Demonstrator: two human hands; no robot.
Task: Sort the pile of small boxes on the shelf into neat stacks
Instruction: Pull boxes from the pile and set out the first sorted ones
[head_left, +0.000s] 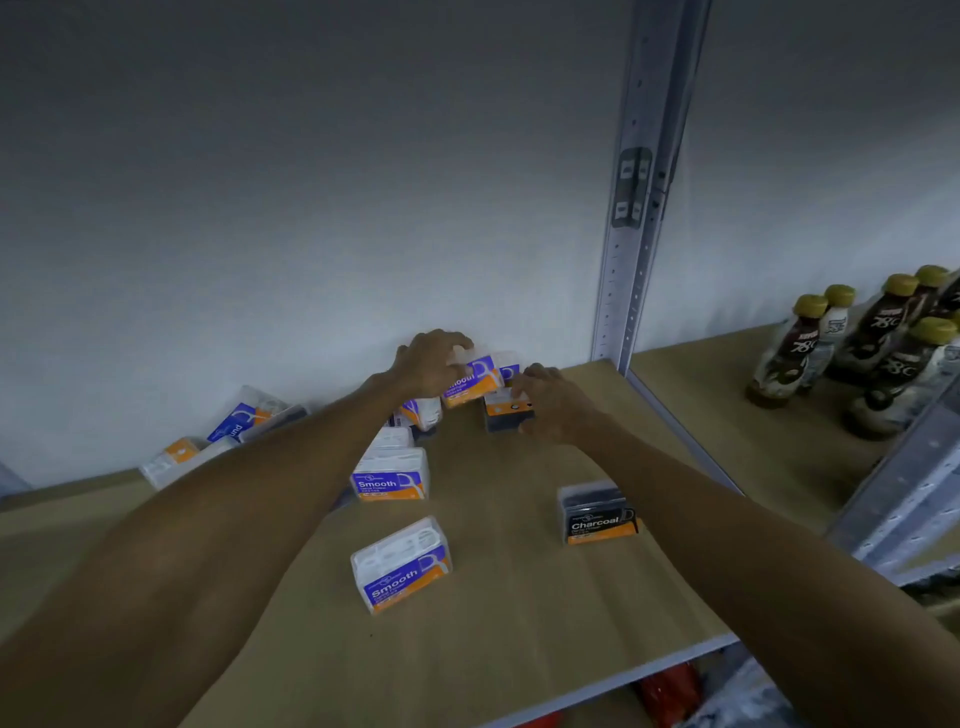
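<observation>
Reaching to the back of the shelf (519, 597), both hands work at the boxes near the wall. The left hand (434, 364) curls its fingers over the top of a tilted blue-and-orange Smooth box (472, 384), gripping it. Just beside it, the right hand (553, 402) clasps a dark box (504, 413) with an orange label, thumb low at its front and fingers at its top edge. A clear box (508, 366) stands behind these two, against the wall. Beside the left forearm lie a small tilted box (423, 413) and, nearer, an upright second Smooth box (390, 475). A third Smooth box (401, 564) stands alone toward the front edge, and a black Charcoal box (597, 514) stands apart on the right. Far left, a loose heap of boxes (228, 431) leans on the wall. Beyond the metal upright (634, 208), brown bottles (857, 343) with gold caps crowd the neighbouring shelf (727, 415).
</observation>
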